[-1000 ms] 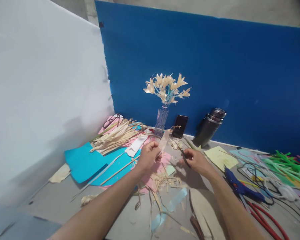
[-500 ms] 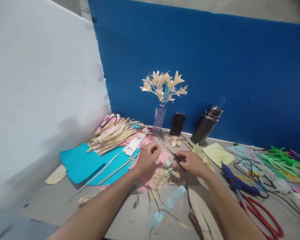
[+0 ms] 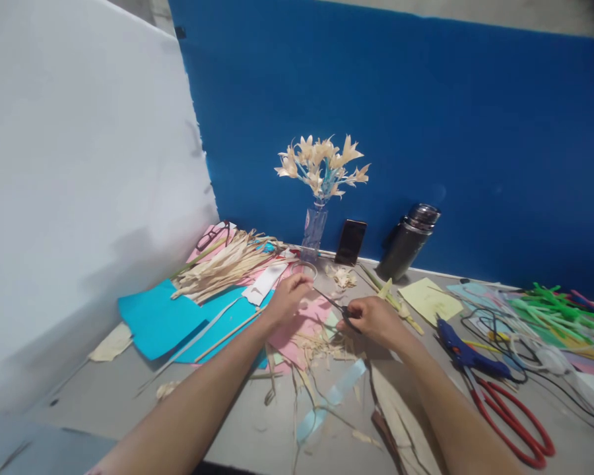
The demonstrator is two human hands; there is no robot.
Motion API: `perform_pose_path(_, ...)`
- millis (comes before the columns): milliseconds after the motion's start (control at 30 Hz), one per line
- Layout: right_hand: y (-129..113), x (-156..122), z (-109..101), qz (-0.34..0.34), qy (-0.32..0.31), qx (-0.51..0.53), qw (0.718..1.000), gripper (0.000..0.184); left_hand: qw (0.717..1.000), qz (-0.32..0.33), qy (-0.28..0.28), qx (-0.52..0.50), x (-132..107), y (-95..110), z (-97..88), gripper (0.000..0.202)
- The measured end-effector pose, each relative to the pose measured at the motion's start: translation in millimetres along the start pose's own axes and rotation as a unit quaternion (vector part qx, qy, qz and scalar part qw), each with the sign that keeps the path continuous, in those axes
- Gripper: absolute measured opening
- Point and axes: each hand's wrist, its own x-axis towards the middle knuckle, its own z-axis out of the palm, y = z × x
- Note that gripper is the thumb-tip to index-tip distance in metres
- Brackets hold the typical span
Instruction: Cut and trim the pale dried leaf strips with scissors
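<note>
My right hand is closed on a pair of dark-handled scissors, whose thin blades point up and left. Close to the blade tips is my left hand, with thumb and fingers pinched together. Whatever is between them is too small to make out. Under both hands lie pink paper and a scatter of pale dry scraps. A roll of tape rests just behind my left hand.
Pale flowers stand in a clear bottle at the back, beside a phone and a dark flask. Blue sheets and dried strips lie left. A blue glue gun and red-handled scissors lie right.
My left hand has turned and its fingers now reach toward the scissor tips. The scissors in my right hand have tilted flatter, toward the left hand. The view has shifted slightly.
</note>
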Motion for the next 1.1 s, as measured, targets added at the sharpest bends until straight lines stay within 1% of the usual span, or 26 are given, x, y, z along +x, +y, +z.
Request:
perform_pose_path(67,0.1,-0.5,-0.4,-0.003,0.007,-0.023,1.0,0.027,0.999,-0.026,0.011,0.029,4.9,-4.8,-3.5,0.035)
perform_pose_path(133,3.3,0.7,-2.6,-0.005,0.031,-0.009,0.999,0.024,0.997,-0.031,0.028,0.066,7.5,-10.2,-4.6,0.031)
perform_pose_path(233,12.0,5.2,-6.5,0.005,0.07,0.087,0.994,0.024,0.991,-0.022,0.031,0.13,6.4,-14.9,-1.7,0.018)
perform_pose_path(333,19.0,10.2,-5.5,0.027,0.096,0.212,0.972,0.033,0.98,-0.002,0.017,0.198,3.7,-13.3,4.0,0.012)
perform_pose_path(433,20.8,13.4,0.2,0.065,0.112,0.316,0.94,0.039,0.968,0.01,0.008,0.249,5.8,-9.7,12.2,0.011)
perform_pose_path(533,20.3,14.8,4.2,0.093,0.113,0.367,0.918,0.042,0.962,0.014,-0.004,0.272,12.9,-9.5,24.3,0.013)
perform_pose_path(600,21.0,14.9,4.5,0.094,0.1,0.375,0.917,0.042,0.962,0.016,-0.011,0.271,17.8,-11.2,32.8,0.012)
perform_pose_path(667,23.0,14.5,3.4,0.082,0.078,0.365,0.924,0.041,0.967,0.019,-0.014,0.254,21.4,-12.9,38.6,0.014)
perform_pose_path(733,25.7,13.5,1.8,0.065,0.054,0.349,0.933,0.04,0.974,0.019,-0.015,0.223,23.8,-12.7,38.7,0.019)
perform_pose_path(800,27.4,11.8,0.6,0.042,0.021,0.328,0.944,0.04,0.984,0.012,-0.016,0.178,25.0,-9.6,31.6,0.022)
perform_pose_path(900,25.1,8.2,0.6,-0.01,-0.052,0.3,0.952,0.041,0.994,0.0,-0.022,0.104,22.6,-0.8,11.6,0.028)
perform_pose_path(967,19.6,5.0,1.5,-0.043,-0.103,0.312,0.943,0.043,0.999,-0.011,-0.031,0.043,16.7,5.4,-1.5,0.03)
perform_pose_path(1000,15.9,3.3,2.0,-0.06,-0.125,0.325,0.936,0.044,0.999,-0.022,-0.039,-0.005,12.8,7.9,-6.4,0.03)
perform_pose_path(1100,3.3,-1.9,3.3,-0.094,-0.169,0.364,0.911,0.044,0.983,-0.065,-0.075,-0.155,0.3,12.7,-12.4,0.027)
